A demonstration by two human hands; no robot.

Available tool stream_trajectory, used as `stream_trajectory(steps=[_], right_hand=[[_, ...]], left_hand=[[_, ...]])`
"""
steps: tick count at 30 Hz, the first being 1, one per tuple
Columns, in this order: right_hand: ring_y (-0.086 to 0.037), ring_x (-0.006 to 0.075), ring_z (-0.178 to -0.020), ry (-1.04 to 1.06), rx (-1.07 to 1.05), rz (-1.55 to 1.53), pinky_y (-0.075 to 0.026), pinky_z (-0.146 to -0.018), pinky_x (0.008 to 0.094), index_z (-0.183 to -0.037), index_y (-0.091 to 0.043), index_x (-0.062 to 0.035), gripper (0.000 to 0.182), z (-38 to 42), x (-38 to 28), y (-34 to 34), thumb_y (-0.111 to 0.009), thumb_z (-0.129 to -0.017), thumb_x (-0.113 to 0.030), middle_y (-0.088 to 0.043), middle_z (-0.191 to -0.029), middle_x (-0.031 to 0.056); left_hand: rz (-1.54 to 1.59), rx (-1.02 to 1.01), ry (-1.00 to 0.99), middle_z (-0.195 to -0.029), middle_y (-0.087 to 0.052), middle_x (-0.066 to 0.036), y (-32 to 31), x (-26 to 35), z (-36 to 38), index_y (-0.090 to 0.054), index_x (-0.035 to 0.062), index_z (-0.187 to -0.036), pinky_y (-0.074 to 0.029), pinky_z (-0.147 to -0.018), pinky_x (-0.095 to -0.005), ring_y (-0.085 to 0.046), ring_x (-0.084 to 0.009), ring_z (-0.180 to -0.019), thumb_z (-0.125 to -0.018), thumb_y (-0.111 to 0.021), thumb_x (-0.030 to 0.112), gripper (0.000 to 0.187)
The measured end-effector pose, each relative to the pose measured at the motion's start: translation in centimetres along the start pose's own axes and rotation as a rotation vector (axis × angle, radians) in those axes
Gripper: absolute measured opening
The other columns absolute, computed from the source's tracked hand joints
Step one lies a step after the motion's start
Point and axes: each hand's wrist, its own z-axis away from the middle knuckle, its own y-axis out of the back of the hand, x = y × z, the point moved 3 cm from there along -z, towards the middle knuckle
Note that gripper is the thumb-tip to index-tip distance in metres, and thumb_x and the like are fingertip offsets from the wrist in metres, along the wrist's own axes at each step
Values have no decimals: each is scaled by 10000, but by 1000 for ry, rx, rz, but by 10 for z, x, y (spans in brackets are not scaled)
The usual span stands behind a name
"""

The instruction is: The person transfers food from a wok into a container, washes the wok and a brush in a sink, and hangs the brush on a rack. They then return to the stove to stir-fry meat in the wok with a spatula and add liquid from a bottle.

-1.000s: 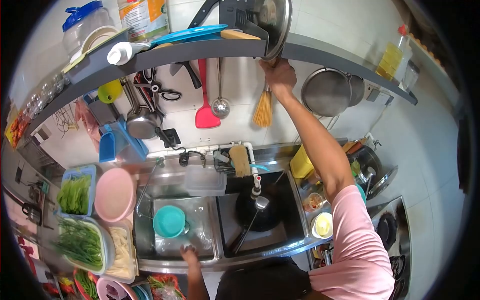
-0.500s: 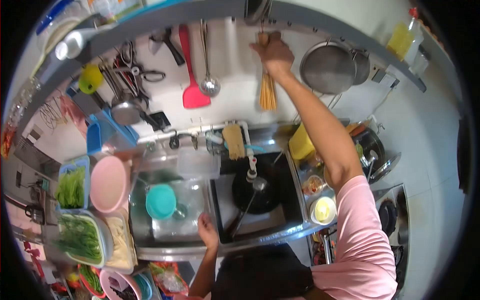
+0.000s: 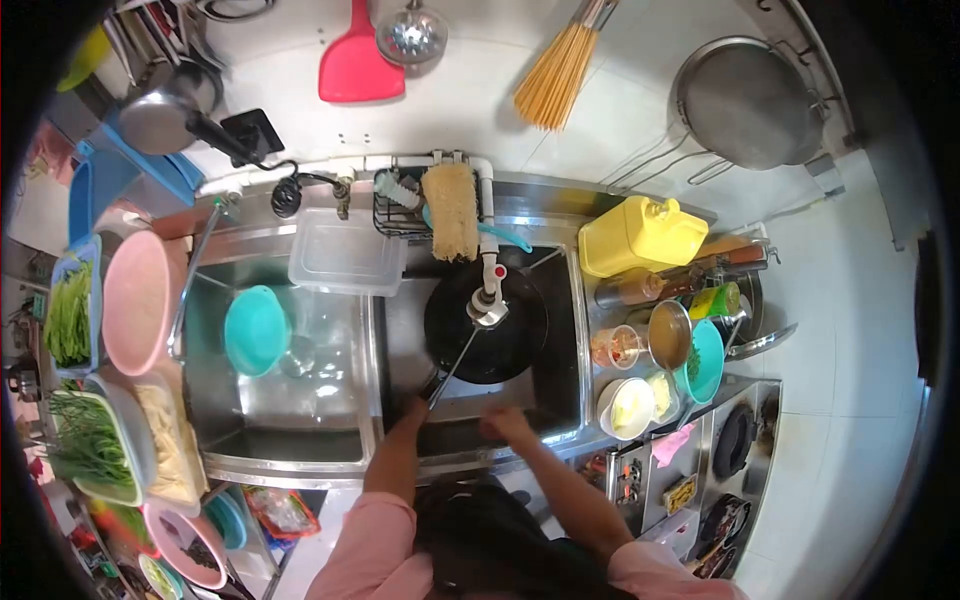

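A black wok (image 3: pixel 520 350) lies in the right sink basin under the white faucet (image 3: pixel 490 305). A thin metal ladle handle (image 3: pixel 456 368) slants from below the faucet toward my left hand. My left hand (image 3: pixel 411 410) is closed at the wok's dark handle, at the basin's near left side, beside the end of the ladle handle. Its fingers are partly hidden. Over the basin's near edge is my right hand (image 3: pixel 507 424), smeared by motion, apart from the wok. A bamboo brush (image 3: pixel 560 75) hangs on the wall, untouched.
The left basin holds a turquoise bowl (image 3: pixel 257 330); a clear plastic box (image 3: pixel 348 255) sits behind it. Yellow jug (image 3: pixel 640 238), small bowls and a pot stand right. Pink basin (image 3: pixel 145 305) and vegetable baskets crowd the left. A sponge (image 3: pixel 452 212) hangs behind the faucet.
My right hand has let go of the bamboo brush on the wall and come down to the sink. My left hand has moved to the wok handle. The view has tilted downward.
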Motion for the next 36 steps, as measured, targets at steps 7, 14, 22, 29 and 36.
stream_trajectory(steps=[7, 14, 22, 29, 36], right_hand=[[-620, 249, -769, 483, -329, 182, -553, -691, 401, -920, -627, -48, 148, -106, 92, -37, -632, -904, -195, -612, -831, 110], [-570, 233, -537, 139, -37, 21, -480, -466, 391, -901, -598, -20, 182, -117, 91, -61, -584, -918, -201, -572, -692, 104], [-491, 149, -463, -63, -4, 181, -337, -381, 306, -765, -627, -28, 194, 88, -47, 82, -621, -891, -176, -555, -618, 59], [-476, 101, -479, -33, 14, -156, -331, -381, 239, -777, -627, -33, 134, 4, -75, 119, -589, -885, -102, -613, -686, 74], [-667, 297, -649, 532, 148, 978, -524, -595, 388, -1127, -717, -95, 378, 8, -154, 111, -634, -758, -95, -695, -811, 195]], left_hand=[[-90, -254, -67, -1054, -693, -172, 42, 31, 71, -651, -12, -1142, -475, -857, -374, -639, -287, -987, -850, -676, 307, 434], [-85, -228, -345, -971, -689, -256, 104, 109, 171, -658, -1, -1097, -509, -805, -437, -681, -377, -897, -762, -759, 365, 506], [-274, -143, -176, -1134, -653, -272, 111, 96, 164, -621, -9, -1154, -493, -912, -481, -625, -430, -1086, -835, -669, 287, 438], [-442, -121, -203, -1113, -660, -277, 119, 114, 180, -610, -23, -1171, -500, -930, -483, -642, -417, -1069, -862, -607, 164, 361], [-634, -36, -187, -1114, -683, -222, 120, 98, 164, -635, 22, -1146, -535, -909, -461, -669, -386, -1051, -925, -573, 180, 279]])
